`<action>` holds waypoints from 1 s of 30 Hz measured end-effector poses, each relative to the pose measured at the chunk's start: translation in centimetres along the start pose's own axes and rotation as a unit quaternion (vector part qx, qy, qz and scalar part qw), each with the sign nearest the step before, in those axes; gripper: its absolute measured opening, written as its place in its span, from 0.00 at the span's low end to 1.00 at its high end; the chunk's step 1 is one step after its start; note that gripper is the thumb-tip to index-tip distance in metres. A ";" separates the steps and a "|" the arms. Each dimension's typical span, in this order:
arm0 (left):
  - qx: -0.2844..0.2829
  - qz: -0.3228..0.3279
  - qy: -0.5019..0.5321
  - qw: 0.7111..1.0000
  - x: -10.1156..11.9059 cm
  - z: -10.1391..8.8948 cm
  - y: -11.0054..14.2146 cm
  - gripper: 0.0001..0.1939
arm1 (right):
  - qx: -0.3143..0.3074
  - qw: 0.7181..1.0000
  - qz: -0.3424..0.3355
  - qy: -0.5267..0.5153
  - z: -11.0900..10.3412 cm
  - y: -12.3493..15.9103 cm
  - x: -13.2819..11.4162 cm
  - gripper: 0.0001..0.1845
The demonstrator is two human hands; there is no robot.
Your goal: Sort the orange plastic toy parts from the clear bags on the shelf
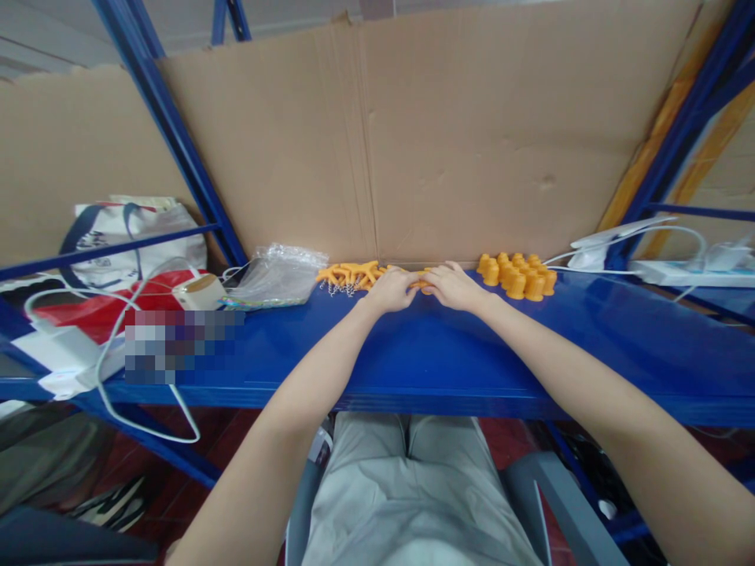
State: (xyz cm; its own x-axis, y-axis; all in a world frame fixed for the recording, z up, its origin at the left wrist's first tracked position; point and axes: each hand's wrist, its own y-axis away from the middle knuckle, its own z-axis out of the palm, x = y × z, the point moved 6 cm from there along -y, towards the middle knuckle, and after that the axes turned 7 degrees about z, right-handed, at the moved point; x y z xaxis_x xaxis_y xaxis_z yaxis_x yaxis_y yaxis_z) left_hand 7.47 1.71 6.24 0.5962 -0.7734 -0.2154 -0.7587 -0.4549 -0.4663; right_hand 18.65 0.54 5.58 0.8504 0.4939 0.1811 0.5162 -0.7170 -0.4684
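Observation:
My left hand (392, 291) and my right hand (453, 287) are close together at the back of a blue shelf top (425, 354). Their fingers curl around an orange plastic piece (420, 284), which shows only in part between them. Just left of my left hand lies a pile of branching orange plastic pieces (352, 273) with small metal chains (336, 289) hanging off it. To the right of my right hand stands a cluster of several orange thimble-shaped plastic pieces (519, 277). The fingertips are mostly hidden.
Clear plastic bags (277, 275) lie left of the pile. Farther left are a white charger (200, 292), cables, a red bag (118, 303) and a white tote bag (135, 244). Cardboard (442, 134) walls the back. A power strip (678, 273) sits at right.

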 end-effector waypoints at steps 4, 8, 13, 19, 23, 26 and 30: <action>-0.012 0.000 -0.008 1.000 0.3 0.0 -0.1 0.12 | 0.006 1.000 -0.007 -0.002 0.1 -0.1 -0.1 0.11; -0.006 -0.002 -0.013 1.000 0.3 -0.1 -0.1 0.11 | 0.013 1.000 -0.009 -0.013 0.5 -0.3 0.2 0.11; 0.000 -0.007 -0.010 1.000 0.0 0.0 -0.1 0.10 | -0.003 0.999 0.002 -0.032 0.7 -0.2 0.4 0.12; 0.006 -0.009 -0.011 1.000 -0.3 0.3 0.0 0.10 | -0.028 0.999 0.018 -0.033 0.6 -0.1 0.1 0.15; 0.010 -0.007 -0.014 1.000 -0.3 0.5 -0.1 0.09 | -0.022 0.999 0.016 -0.024 0.8 -0.3 0.2 0.12; 0.012 -0.012 -0.013 1.000 -0.4 0.5 0.0 0.09 | -0.020 1.000 0.016 -0.011 0.9 -0.2 0.7 0.12; 0.020 -0.041 0.000 0.999 -1.1 0.2 0.3 0.10 | -0.017 0.999 0.042 0.011 0.9 0.2 2.2 0.12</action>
State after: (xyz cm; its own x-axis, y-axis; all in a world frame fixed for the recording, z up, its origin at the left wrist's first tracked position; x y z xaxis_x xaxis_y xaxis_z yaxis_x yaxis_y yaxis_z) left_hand 6.63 2.48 6.16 0.6556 -0.7344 -0.1755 -0.6965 -0.4985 -0.5161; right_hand 20.57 1.92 5.07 0.8928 0.4208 0.1608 0.4455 -0.7721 -0.4531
